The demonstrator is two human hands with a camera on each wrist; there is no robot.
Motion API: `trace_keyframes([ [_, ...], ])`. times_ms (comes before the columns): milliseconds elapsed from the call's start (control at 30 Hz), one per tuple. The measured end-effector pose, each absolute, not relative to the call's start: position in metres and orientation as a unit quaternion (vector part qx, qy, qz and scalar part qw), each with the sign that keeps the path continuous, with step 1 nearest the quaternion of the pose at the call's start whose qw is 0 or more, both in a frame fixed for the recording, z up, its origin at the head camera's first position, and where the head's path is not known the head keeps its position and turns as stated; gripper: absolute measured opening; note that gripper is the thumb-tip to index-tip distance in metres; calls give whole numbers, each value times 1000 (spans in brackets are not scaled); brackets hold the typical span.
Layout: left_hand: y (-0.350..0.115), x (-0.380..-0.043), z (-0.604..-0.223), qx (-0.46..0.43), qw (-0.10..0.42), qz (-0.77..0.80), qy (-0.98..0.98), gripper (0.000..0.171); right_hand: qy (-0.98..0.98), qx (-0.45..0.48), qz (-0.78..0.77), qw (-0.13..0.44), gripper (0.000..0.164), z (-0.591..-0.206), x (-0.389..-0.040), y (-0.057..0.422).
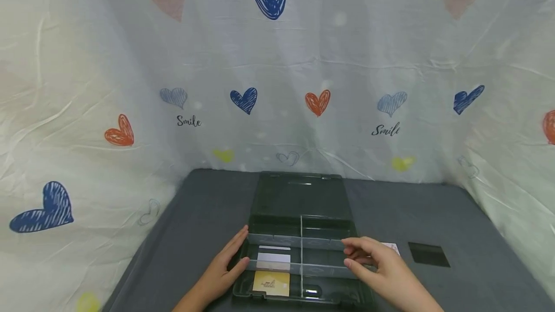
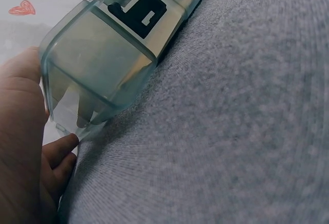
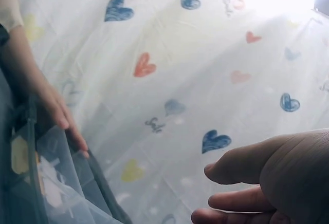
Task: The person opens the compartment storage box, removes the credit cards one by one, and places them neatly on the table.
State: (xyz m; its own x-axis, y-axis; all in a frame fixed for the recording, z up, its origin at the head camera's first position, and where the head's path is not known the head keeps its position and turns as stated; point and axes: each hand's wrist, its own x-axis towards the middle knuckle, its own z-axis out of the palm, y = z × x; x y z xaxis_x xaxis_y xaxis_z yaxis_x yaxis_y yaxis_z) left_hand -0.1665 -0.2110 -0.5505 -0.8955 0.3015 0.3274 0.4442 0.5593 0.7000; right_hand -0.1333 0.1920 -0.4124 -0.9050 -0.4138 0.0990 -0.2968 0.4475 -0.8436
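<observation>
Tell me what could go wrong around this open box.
In the head view, the right hand partly hides a pale card right of the box, so a careless sweep might knock it. The left hand touches the box's left side; a hard push might slide the box and shift the yellow card and small black thing inside. The dark flat piece farther right lies on dark grey cloth and might be overlooked.

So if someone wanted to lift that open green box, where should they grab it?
Probably by its two side walls, coming in from left and right, kept level: the lid lies folded back behind the box, and a yellow card sits uncovered inside. The left hand lies along the left wall.
</observation>
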Motion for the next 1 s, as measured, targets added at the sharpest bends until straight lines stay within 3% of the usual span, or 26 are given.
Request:
trace_keyframes([
  [200, -209, -167, -549, -210, 67, -426, -877, 66, 830, -225, -501, 95, 42, -416, -130, 179],
  [767, -211, -167, -549, -218, 85, -435, -869, 66, 822, -220, -491, 188, 31, -434, -137, 109],
  [1000, -213, -168, -552, -231, 94, -433, -866, 66, 832, -246, -465, 177, 29, -445, -138, 83],
])
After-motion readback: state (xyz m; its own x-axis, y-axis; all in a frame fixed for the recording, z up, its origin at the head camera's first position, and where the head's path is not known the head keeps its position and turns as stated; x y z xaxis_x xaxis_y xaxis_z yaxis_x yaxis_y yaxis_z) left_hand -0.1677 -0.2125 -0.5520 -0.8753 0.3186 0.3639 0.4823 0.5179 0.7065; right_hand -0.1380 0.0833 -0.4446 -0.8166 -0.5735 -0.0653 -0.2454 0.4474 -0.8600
